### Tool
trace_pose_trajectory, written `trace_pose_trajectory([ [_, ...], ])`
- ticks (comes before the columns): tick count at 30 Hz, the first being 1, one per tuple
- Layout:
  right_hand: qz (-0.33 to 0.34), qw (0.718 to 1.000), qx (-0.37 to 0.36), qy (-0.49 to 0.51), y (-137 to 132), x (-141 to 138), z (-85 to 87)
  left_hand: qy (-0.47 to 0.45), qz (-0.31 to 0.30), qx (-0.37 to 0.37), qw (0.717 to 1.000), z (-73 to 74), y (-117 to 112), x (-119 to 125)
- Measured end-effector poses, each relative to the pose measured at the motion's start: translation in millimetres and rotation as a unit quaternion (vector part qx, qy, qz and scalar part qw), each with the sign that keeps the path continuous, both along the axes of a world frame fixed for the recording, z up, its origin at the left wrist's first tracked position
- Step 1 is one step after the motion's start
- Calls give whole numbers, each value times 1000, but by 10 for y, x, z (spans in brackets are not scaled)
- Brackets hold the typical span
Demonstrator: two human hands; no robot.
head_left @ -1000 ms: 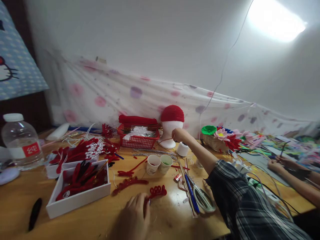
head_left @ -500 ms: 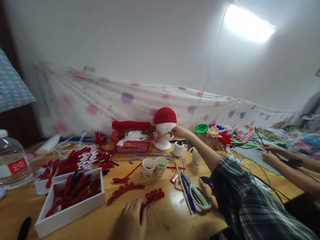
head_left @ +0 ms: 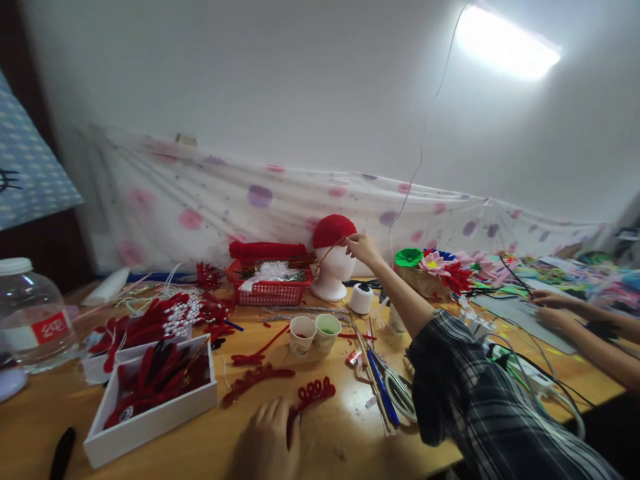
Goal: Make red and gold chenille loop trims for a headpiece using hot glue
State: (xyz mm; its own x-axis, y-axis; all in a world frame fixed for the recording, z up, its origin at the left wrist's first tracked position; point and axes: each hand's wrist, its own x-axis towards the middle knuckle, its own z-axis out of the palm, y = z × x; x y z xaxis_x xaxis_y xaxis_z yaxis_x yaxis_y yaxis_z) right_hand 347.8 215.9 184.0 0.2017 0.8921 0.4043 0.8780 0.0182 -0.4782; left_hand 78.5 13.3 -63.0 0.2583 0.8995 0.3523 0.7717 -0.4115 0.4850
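My left hand (head_left: 270, 433) rests low over the wooden table (head_left: 345, 443), its fingers closed round one end of a red chenille piece (head_left: 315, 395) with a row of loops. My right hand (head_left: 364, 249) reaches far forward in front of the white foam head (head_left: 332, 270), which wears a red cap (head_left: 335, 230). Pinched in its fingertips is a thin gold-brown stem (head_left: 329, 252), slanting down left toward the red basket (head_left: 270, 293). In that basket lie more gold stems and a clear plastic wrap. Another red chenille strip (head_left: 257, 385) lies beyond my left hand.
A white box (head_left: 155, 427) of red pieces stands left, near a large bottle (head_left: 35, 320). Two paper cups (head_left: 302, 337), scissors (head_left: 397, 390), a blue pen (head_left: 383, 393) and a thread spool (head_left: 360, 299) occupy the middle. A co-worker's hands (head_left: 547, 307) are at right, past felt flowers (head_left: 435, 263).
My right hand has risen slightly, from the foam head's lower face toward the cap's edge, lifting the gold-brown stem. My left hand keeps its hold. The view has shifted a little left.
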Motion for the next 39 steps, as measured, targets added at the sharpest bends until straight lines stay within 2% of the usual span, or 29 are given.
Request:
trace_pose_trajectory([
  [5,-16,996,64,53,-76,39,175,15,5,23,1000,-83,52,3],
  [9,-7,991,94,93,-160,54,342,3,-10,12,1000,-52,62,-17],
  [12,22,989,86,119,-269,2,424,-5,-13,0,1000,-45,60,-13],
  [15,63,987,59,137,-457,-103,395,-13,29,33,999,-107,64,40],
  [18,113,982,31,146,-749,-223,236,-84,68,141,984,-136,57,92],
  [20,147,977,18,151,-1004,-300,84,-155,86,226,958,-56,31,65],
  [22,181,971,6,159,-1298,-379,-80,-206,106,279,932,120,-7,-35],
  [24,210,962,-18,172,-1607,-459,-246,-223,128,289,922,343,-33,-195],
  [27,233,950,-63,199,-2029,-558,-496,-178,149,323,918,599,-8,-455],
  [29,240,939,-93,227,-2236,-580,-664,-137,156,324,923,649,34,-580],
  [32,230,910,-136,317,-2388,-529,-896,-80,122,270,952,592,61,-655],
  [35,192,890,-125,394,-2360,-430,-1057,-75,45,193,977,538,30,-630],
  [39,165,874,-111,443,-2190,-318,-1152,-128,-19,90,987,589,-10,-584],
])
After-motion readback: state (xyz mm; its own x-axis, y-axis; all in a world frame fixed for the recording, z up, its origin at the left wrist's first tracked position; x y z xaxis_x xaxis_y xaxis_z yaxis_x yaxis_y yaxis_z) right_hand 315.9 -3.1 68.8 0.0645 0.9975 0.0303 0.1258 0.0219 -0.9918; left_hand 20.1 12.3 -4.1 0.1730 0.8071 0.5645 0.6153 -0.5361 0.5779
